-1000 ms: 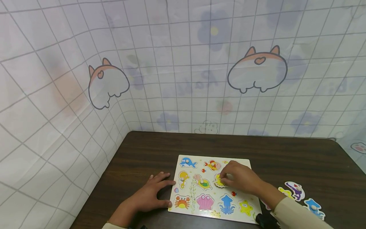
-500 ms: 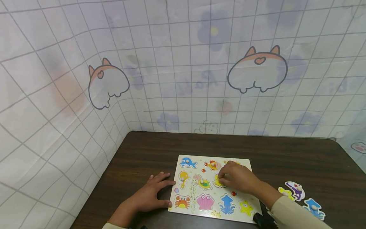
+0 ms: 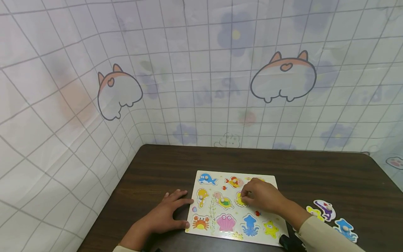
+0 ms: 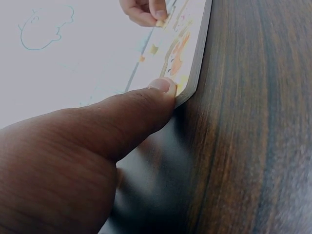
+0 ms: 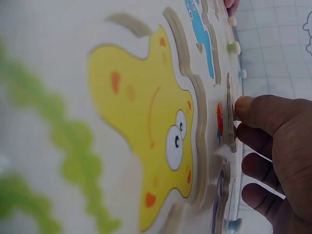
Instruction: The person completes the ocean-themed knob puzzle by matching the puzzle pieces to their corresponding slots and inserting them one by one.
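A white peg puzzle board (image 3: 217, 222) with sea-animal pictures lies on the table. My left hand (image 3: 162, 213) rests beside it, fingers spread, with the thumb at its near left corner and a fingertip at its left edge. Over the right half of the board, my right hand (image 3: 264, 196) pinches a yellow puzzle piece (image 3: 240, 200) at its recess, thumb and forefinger together; they hide its knob and much of its face. In the right wrist view, the right fingertips stand at the thin edge of this piece (image 5: 231, 114), behind the printed yellow starfish (image 5: 141, 117).
Whale (image 3: 206, 179), fish (image 3: 234, 181), seahorse (image 3: 202, 197) and turtle (image 3: 223, 201) pieces with knobs sit in the board. Loose pieces, including a purple dolphin-like one (image 3: 326, 210), a yellow one (image 3: 315, 212) and a blue one (image 3: 345, 229), lie right of the board. Behind the table hangs a patterned curtain (image 3: 201, 70).
The yellow piece, earlier slightly askew at its recess, has shifted a little and lines up more with the board. The right hand has barely moved with it; the left hand is still.
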Motion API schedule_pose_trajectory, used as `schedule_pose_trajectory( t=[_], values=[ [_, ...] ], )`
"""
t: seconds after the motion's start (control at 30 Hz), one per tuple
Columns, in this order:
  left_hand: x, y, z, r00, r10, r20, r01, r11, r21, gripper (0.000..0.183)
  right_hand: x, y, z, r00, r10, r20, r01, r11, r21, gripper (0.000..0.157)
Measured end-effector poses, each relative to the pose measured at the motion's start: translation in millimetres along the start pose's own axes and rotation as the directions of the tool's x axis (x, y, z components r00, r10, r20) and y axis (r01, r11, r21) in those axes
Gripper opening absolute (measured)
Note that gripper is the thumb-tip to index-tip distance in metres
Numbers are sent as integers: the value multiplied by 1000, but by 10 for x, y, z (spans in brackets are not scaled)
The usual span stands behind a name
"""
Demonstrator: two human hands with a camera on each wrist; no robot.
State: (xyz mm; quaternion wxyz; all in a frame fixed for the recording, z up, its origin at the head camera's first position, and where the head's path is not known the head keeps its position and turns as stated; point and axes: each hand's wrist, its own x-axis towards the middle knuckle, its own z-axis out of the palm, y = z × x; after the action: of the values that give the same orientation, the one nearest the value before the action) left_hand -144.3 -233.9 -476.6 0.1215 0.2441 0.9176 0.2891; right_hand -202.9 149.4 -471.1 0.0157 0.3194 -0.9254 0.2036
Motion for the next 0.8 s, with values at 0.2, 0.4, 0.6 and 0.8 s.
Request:
schedule_pose_trajectory(
  t=[0.2, 0.4, 0.6, 0.8],
  values=[
    [8, -30, 15, 1000, 4, -9, -4, 1000, 11, 68, -18, 1, -4, 1000, 16, 11, -17, 1000, 9, 8],
    [18, -64, 33, 1000, -21, 3, 21, 999, 29, 69, -69, 41, -26, 1000, 1, 9, 0, 1000, -13, 5],
    [22, -72, 34, 999, -35, 7, 34, 999, 33, 70, -152, 109, -63, 999, -33, -12, 32, 999, -37, 3],
    [16, -72, 34, 999, -36, 11, 36, 999, 25, 70, -247, 176, -97, 999, -36, -10, 35, 999, -39, 5]
  ],
)
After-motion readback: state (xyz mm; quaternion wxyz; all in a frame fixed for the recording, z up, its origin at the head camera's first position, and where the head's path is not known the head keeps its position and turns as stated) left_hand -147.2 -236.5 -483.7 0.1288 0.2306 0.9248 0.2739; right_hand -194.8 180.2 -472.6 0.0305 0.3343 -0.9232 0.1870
